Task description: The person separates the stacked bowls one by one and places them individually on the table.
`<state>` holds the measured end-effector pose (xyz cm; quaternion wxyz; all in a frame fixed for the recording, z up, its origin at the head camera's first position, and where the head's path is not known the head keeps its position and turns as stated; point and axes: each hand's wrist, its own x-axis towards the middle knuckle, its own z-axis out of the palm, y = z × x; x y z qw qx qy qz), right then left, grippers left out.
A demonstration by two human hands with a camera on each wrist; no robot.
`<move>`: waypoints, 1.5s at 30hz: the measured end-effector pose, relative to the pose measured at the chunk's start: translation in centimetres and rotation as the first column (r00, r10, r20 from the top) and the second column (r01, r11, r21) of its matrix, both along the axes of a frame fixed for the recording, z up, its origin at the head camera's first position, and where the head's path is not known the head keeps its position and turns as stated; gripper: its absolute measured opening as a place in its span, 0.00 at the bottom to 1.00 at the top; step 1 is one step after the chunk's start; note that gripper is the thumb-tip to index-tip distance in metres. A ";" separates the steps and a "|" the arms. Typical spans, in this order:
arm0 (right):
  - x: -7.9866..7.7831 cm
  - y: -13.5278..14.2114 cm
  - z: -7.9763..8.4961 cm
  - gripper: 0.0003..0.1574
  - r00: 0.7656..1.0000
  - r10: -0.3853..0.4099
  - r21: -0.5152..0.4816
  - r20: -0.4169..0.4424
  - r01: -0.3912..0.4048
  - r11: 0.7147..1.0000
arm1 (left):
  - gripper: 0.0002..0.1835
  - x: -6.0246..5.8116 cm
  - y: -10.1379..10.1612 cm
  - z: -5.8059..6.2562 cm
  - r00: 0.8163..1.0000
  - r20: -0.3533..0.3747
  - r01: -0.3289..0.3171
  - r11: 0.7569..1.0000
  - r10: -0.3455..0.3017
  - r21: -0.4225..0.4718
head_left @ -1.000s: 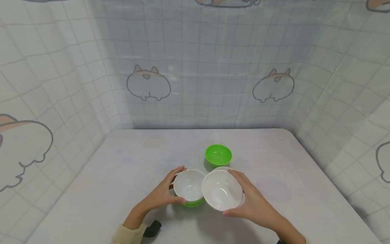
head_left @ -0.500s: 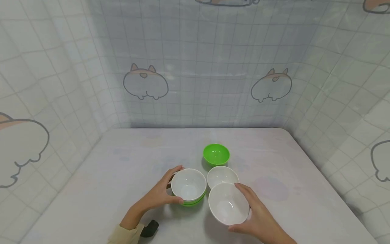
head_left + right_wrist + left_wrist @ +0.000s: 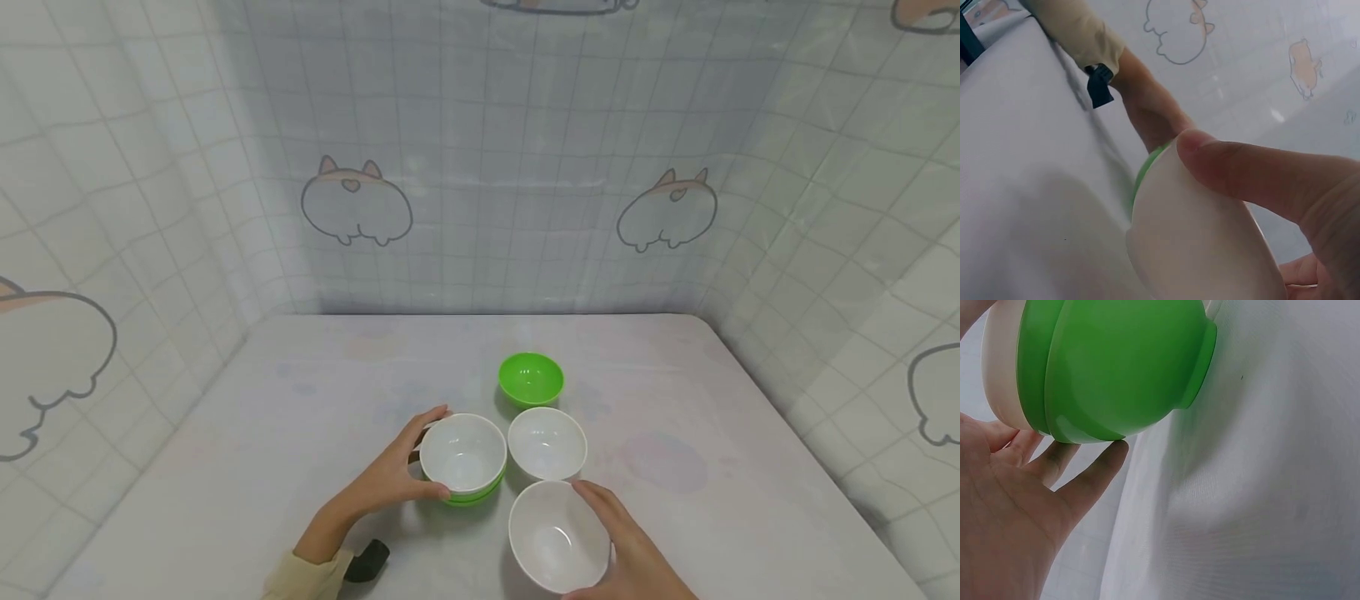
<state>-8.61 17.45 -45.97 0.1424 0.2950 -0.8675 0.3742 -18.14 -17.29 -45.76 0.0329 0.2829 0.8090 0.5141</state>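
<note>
My left hand [image 3: 392, 477] grips a stack of nested bowls from its left side, thumb at the front and fingers behind. A white bowl [image 3: 463, 454] sits on top, with green bowls [image 3: 1122, 362] beneath it, their foot close to the table in the left wrist view. My right hand [image 3: 633, 557] holds another white bowl [image 3: 558, 537] by its right side, thumb on the near rim, and the bowl tips slightly. Behind that one stands a third white bowl [image 3: 547, 444], upright on the table. Farther back is a single green bowl [image 3: 531, 380].
The bowls are grouped around the middle of a white-covered table [image 3: 315, 375]. A checked curtain [image 3: 480, 167] with cartoon animals encloses the back and sides. A black strap piece [image 3: 367, 561] hangs at the left sleeve [image 3: 307, 577].
My right hand has brought its white bowl nearer, away from the stack, uncovering the white bowl behind it. My left hand keeps its hold on the stack.
</note>
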 end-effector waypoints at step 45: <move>-0.8 0.4 -3.3 0.72 0.981 0.122 -0.008 -0.150 -0.124 0.992 | 0.56 -0.1 -0.3 -0.4 1.000 -0.010 0.000 1.000 0.000 -0.006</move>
